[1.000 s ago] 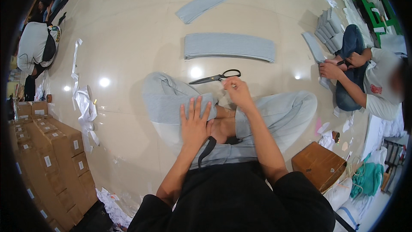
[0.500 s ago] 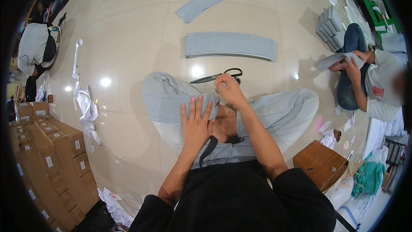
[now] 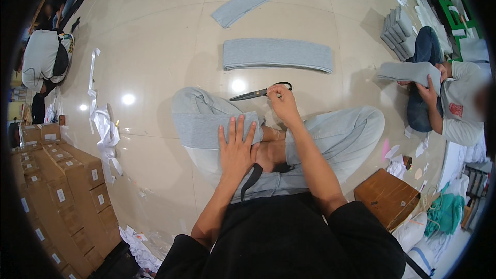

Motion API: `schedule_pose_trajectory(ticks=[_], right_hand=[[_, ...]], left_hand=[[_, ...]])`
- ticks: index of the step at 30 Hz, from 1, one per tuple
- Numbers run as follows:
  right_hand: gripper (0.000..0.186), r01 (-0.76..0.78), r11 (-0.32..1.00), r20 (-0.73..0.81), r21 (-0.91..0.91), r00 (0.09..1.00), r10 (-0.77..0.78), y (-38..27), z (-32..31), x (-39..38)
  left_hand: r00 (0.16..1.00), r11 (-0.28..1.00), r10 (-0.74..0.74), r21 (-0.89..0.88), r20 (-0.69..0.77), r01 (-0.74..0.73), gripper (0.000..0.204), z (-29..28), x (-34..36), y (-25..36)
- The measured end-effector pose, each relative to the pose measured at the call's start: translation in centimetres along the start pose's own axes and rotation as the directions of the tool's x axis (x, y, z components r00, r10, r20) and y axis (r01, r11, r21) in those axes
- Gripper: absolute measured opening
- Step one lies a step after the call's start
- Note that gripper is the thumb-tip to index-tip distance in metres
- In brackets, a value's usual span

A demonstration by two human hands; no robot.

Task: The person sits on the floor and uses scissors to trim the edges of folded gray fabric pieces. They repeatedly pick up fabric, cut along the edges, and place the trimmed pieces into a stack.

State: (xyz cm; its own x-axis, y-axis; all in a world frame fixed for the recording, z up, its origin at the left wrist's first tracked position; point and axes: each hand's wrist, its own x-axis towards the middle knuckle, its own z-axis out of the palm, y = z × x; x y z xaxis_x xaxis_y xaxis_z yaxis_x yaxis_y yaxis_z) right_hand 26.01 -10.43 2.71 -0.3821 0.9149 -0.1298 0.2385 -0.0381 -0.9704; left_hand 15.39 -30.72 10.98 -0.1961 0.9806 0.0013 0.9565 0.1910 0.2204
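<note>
My left hand (image 3: 237,147) lies flat with fingers spread on a folded grey fabric piece (image 3: 199,128), which rests across my left leg. Just past my crossed ankles, my right hand (image 3: 284,107) is closed at the handles of black scissors (image 3: 250,95); part of the handles is hidden behind the fingers. The blades point left, close to the floor. Beyond the scissors, a stack of long grey fabric strips (image 3: 276,55) lies crosswise on the floor. Another grey strip (image 3: 253,1) lies slanted farther off.
At the right a seated co-worker (image 3: 439,93) handles a grey folded piece, with grey bundles (image 3: 398,31) piled behind. Brown cartons (image 3: 62,175) stand at left beside white scraps (image 3: 106,132). A brown box (image 3: 387,199) sits near my right side. Another person (image 3: 46,57) is at far left.
My right hand has moved slightly right onto the scissors' handles and closed there; the scissors have shifted slightly. My left hand stays put. The co-worker's grey piece has swung out flatter.
</note>
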Motion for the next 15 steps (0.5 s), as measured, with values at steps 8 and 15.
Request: schedule_pose_trajectory(ticks=[8,15], right_hand=[[0.021,0.094,0.988,0.333,-0.124,0.942,-0.048,-2.7,0.4,-3.5],[0.02,0.202,0.975,0.506,-0.09,0.852,-0.13,-12.7,-2.1,-4.9]], left_hand=[[1.0,0.993,-0.024,-0.115,-0.007,0.023,0.065,-0.9,0.3,0.2],[0.993,0.944,0.09,-0.311,-0.078,-0.11,0.055,-8.5,4.8,-5.9]])
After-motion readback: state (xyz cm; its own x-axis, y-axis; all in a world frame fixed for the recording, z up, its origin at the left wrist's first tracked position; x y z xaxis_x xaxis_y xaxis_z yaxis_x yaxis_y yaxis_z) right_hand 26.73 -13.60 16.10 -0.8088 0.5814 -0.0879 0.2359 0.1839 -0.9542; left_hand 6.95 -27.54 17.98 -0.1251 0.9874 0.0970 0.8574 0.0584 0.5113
